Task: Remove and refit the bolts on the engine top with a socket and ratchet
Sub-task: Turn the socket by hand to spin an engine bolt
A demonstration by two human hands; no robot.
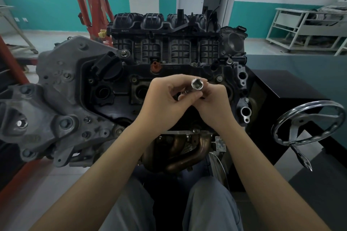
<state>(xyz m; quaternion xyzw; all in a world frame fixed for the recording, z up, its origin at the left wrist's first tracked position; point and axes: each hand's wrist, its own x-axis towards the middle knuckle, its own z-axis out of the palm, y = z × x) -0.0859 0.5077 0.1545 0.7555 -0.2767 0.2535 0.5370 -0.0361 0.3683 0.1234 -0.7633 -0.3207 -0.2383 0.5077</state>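
Above the middle of the engine top (pixel 169 73), both hands meet and hold a chrome socket (pixel 197 84) with its open hex end turned up toward the camera. Right hand (pixel 214 103) curls its fingers round the socket's lower body; left hand (pixel 165 99) pinches a small metal part just beside and below the socket, too hidden to name. Bolts (pixel 219 78) sit in the black cover on the far right, and another (pixel 124 53) on the far left by the oil filler cap (pixel 107 65). At near right, a chrome handwheel (pixel 308 124) stands tilted. Beyond the engine, the black intake manifold (pixel 165 30) rises.
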